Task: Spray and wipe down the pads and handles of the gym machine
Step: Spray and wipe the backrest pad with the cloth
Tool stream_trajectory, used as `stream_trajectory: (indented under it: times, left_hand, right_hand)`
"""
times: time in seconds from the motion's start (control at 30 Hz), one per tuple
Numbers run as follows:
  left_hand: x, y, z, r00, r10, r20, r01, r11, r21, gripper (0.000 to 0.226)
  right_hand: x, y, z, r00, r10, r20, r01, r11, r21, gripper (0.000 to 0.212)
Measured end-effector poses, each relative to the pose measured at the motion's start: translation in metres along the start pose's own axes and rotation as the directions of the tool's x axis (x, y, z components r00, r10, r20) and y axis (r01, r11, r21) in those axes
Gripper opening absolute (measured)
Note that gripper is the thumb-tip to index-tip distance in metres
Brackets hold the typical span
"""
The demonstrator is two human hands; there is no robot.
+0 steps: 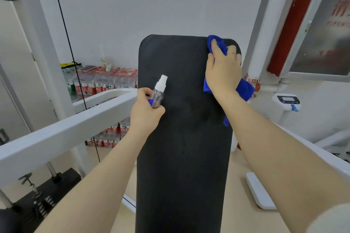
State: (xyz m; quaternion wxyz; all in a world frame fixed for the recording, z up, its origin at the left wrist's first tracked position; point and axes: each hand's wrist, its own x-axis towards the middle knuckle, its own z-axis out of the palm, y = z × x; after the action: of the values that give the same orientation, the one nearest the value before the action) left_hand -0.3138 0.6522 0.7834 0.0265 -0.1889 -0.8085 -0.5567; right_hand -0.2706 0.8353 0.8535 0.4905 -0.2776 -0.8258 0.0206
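Fingers [216,45] of the right hand [222,70] are pressed flat on the blue cloth [217,41] at the upright pad's [181,138] top corner; the spray bottle [158,94] (nozzle tilted up-right) is gripped by the left hand [145,113].

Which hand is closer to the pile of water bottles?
The left. The left hand holds the spray bottle at the pad's left edge, on the side of the water bottles. The right hand presses the cloth at the pad's far right corner.
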Motion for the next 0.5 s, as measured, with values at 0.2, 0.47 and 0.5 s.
stream_trajectory:
  times: [0.2, 0.47, 0.5]
  left_hand:
    - [-0.003, 0.001, -0.006, 0.999, -0.005, 0.041, 0.006, 1.000, -0.027, 0.049]
    - [-0.016, -0.017, -0.032, 0.990, 0.036, -0.138, -0.055, 0.989, -0.134, 0.042]
    - [-0.012, -0.019, -0.038, 0.981, -0.004, -0.193, -0.033, 0.982, -0.185, 0.043]
  right_hand:
    - [-0.069, -0.009, 0.021, 0.890, -0.443, 0.109, 0.445, 0.895, 0.002, 0.037]
    - [0.002, 0.019, -0.007, 0.998, 0.056, -0.026, -0.053, 0.993, 0.101, 0.041]
    - [-0.001, 0.010, -0.003, 0.995, 0.087, -0.039, -0.083, 0.993, 0.085, 0.041]
